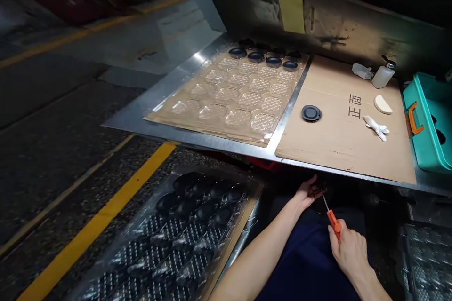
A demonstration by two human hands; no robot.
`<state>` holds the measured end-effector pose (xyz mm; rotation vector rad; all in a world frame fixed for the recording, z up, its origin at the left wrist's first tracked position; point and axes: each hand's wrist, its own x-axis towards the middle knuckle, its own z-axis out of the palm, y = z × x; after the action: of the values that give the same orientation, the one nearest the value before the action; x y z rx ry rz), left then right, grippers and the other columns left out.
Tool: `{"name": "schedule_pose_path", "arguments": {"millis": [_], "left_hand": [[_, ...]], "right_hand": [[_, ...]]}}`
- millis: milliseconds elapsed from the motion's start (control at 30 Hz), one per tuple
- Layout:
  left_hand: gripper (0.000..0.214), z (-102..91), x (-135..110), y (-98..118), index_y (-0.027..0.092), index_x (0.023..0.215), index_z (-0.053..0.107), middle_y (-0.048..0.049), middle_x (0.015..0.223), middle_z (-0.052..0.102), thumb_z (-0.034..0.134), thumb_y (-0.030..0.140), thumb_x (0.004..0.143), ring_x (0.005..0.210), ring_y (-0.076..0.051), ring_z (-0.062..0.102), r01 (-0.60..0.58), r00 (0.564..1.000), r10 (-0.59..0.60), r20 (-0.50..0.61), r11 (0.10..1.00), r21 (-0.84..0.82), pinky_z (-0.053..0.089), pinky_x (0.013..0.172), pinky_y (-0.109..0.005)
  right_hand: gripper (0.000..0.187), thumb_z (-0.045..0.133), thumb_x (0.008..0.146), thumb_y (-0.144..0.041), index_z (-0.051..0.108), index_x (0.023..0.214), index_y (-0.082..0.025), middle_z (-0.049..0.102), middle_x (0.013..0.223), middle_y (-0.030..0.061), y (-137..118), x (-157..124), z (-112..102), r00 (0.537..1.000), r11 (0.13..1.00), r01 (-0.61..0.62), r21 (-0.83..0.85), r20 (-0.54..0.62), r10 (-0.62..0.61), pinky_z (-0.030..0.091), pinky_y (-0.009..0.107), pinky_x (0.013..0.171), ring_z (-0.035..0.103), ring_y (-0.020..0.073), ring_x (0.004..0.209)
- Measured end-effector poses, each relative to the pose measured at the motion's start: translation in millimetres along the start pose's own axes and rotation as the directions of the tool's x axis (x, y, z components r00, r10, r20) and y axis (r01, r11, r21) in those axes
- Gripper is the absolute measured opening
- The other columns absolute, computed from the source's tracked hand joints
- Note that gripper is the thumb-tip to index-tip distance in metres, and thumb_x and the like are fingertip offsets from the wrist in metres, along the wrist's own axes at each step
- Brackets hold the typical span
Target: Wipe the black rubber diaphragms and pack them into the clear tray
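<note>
My right hand [349,249] is closed round the orange handle of a small tool [332,216] whose thin metal blade points up and left. My left hand [308,193] is below the front edge of the metal table [183,136], fingers curled on something dark that I cannot make out; the blade tip meets it there. Both hands are over my dark blue lap. On the table lies a clear plastic blister tray [233,99] with a row of black round caps [264,59] at its far end. A single black cap [311,113] rests on the cardboard sheet [339,141].
On the cardboard are a white bottle [383,75], a pale wedge [383,104] and white scraps [376,127]. A teal bin [429,122] stands at the right. A tray of black caps [176,240] sits low at the left, beside a yellow floor line [106,216].
</note>
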<state>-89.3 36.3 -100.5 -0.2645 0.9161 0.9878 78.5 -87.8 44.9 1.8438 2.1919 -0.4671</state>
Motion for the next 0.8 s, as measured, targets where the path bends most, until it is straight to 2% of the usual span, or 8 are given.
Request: {"name": "schedule_pose_path", "arguments": {"millis": [233,333,400,500,600,667,733,800], "left_hand": [[0.06,-4.6,1.9,-6.1,0.021,0.112,0.063,-0.0074,0.116,0.071,0.092,0.013,0.06,0.089,-0.02,0.072,-0.252,0.967,0.242,0.079,0.953,0.168,0.06,0.087,-0.044],[0.06,-5.4,0.4,-10.7,0.02,0.112,0.067,-0.008,0.119,0.071,0.091,0.013,0.058,0.109,-0.023,0.067,-0.531,0.847,0.466,0.256,0.716,0.452,0.052,0.101,-0.04],[0.057,-5.7,-3.1,-14.0,0.02,0.116,0.068,-0.0081,0.117,0.072,0.088,0.015,0.062,0.113,-0.024,0.066,-0.621,0.777,0.505,0.375,0.525,0.582,0.049,0.104,-0.039],[0.056,-5.7,-9.0,-18.6,0.022,0.121,0.067,-0.0068,0.116,0.072,0.083,0.017,0.068,0.11,-0.023,0.067,-0.632,0.762,0.481,0.433,0.407,0.66,0.05,0.102,-0.037],[0.054,-6.0,-9.1,-19.8,0.022,0.117,0.068,-0.0071,0.117,0.071,0.086,0.019,0.066,0.111,-0.023,0.066,-0.608,0.783,0.494,0.377,0.486,0.627,0.05,0.102,-0.036],[0.054,-6.5,-5.3,-16.6,0.023,0.115,0.066,-0.0071,0.118,0.07,0.089,0.024,0.066,0.105,-0.022,0.068,-0.498,0.863,0.453,0.222,0.691,0.524,0.055,0.096,-0.036],[0.052,-7.4,-0.9,-9.9,0.023,0.115,0.062,-0.0082,0.114,0.07,0.088,0.032,0.07,0.091,-0.022,0.072,-0.314,0.948,0.308,0.078,0.87,0.381,0.059,0.083,-0.038],[0.046,-8.2,1.7,-1.2,0.019,0.113,0.059,-0.0118,0.107,0.072,0.081,0.04,0.079,0.082,-0.024,0.073,-0.159,0.987,0.157,0.03,0.941,0.298,0.061,0.075,-0.041]], "right_hand": [[0.03,0.034,0.107,-0.042,0.057,0.109,-0.024,0.073,0.07,0.0038,-0.8,-4.2,-16.7,0.995,0.998,-0.063,-0.008,0.074,0.063,0.028,0.027,0.053,0.074,0.027,0.066],[0.031,0.033,0.107,-0.042,0.057,0.108,-0.023,0.073,0.071,0.0048,-0.3,-5.2,-19.9,0.992,0.995,-0.095,0.002,0.082,0.095,0.029,0.028,0.054,0.074,0.0272,0.067],[0.031,0.033,0.107,-0.042,0.056,0.107,-0.022,0.073,0.072,0.0052,-1.0,-4.0,-19.8,0.992,0.995,-0.102,0.01,0.079,0.101,0.03,0.028,0.054,0.074,0.0273,0.068],[0.032,0.031,0.107,-0.043,0.056,0.106,-0.022,0.073,0.072,0.0054,-2.9,-0.4,-18.1,0.991,0.994,-0.111,0.014,0.077,0.11,0.031,0.029,0.055,0.074,0.0283,0.069],[0.032,0.031,0.107,-0.043,0.055,0.105,-0.022,0.073,0.074,0.0056,-4.0,2.0,-15.5,0.989,0.992,-0.124,0.014,0.085,0.123,0.032,0.028,0.056,0.074,0.0291,0.07],[0.032,0.031,0.107,-0.043,0.055,0.105,-0.022,0.073,0.074,0.0054,-3.9,1.8,-13.1,0.989,0.993,-0.12,0.02,0.094,0.118,0.032,0.028,0.056,0.074,0.0288,0.07],[0.032,0.031,0.107,-0.044,0.055,0.103,-0.022,0.073,0.074,0.0052,-3.7,1.0,-9.8,0.989,0.994,-0.107,0.031,0.101,0.104,0.033,0.028,0.057,0.074,0.0287,0.07],[0.032,0.032,0.107,-0.043,0.055,0.102,-0.022,0.074,0.075,0.0053,-3.7,0.3,-6.1,0.99,0.995,-0.097,0.037,0.103,0.093,0.034,0.028,0.057,0.074,0.0289,0.071]]}}
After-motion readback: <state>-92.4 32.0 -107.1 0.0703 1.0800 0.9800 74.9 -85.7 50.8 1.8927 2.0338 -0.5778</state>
